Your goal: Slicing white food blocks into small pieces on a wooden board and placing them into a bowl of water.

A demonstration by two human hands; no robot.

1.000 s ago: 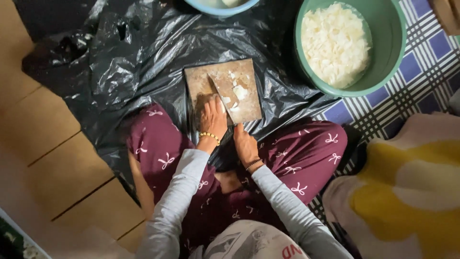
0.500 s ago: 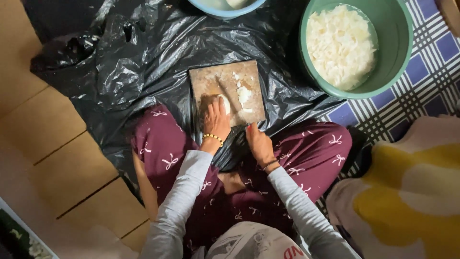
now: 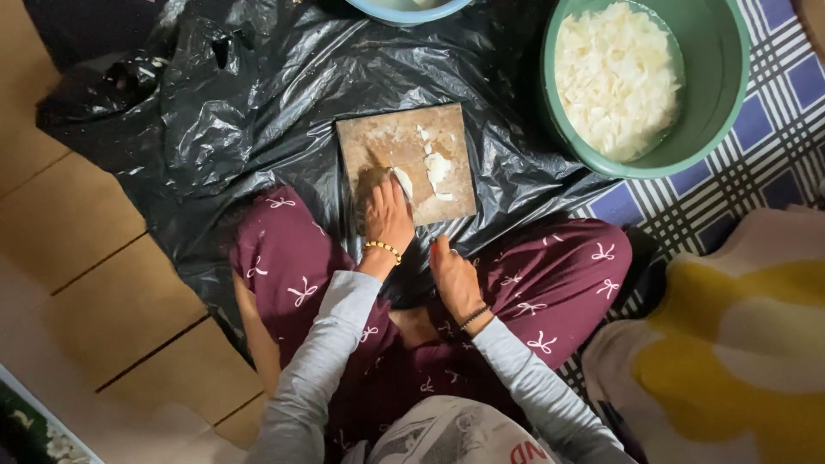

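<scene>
Black plastic sheeting [image 3: 258, 112] covers the floor, with brown floor tiles [image 3: 94, 258] to one side and a blue-and-white checked mat [image 3: 773, 112] to the other. Person sits cross-legged in maroon patterned trousers [image 3: 550, 283], head camera looking straight down.

Wooden cutting board [image 3: 378, 142] lies on the sheeting just ahead of the knees. On it: a few white cut pieces [image 3: 436, 167], near the middle and toward the far edge.

Left hand [image 3: 387, 215], beaded bracelet at the wrist, rests on the near edge of the board, fingers curled down over a white chunk [image 3: 402, 182] and pressing or gripping it. Right hand [image 3: 451, 275] is off the board, low over the lap, fingers loosely together; cannot tell whether it holds anything. No knife is clearly visible in this frame.

Green basin [image 3: 730, 86] stands well apart to the right of the board and is largely filled with white chopped pieces [image 3: 614, 77]. Rim of a light-blue bowl [image 3: 404, 10] shows at the top edge; contents mostly out of view.

Judgement on progress: well along. A large batch is already chopped and collected in the basin; only a small amount remains on the board, not yet transferred. How much uncut stock is left cannot be seen.
</scene>
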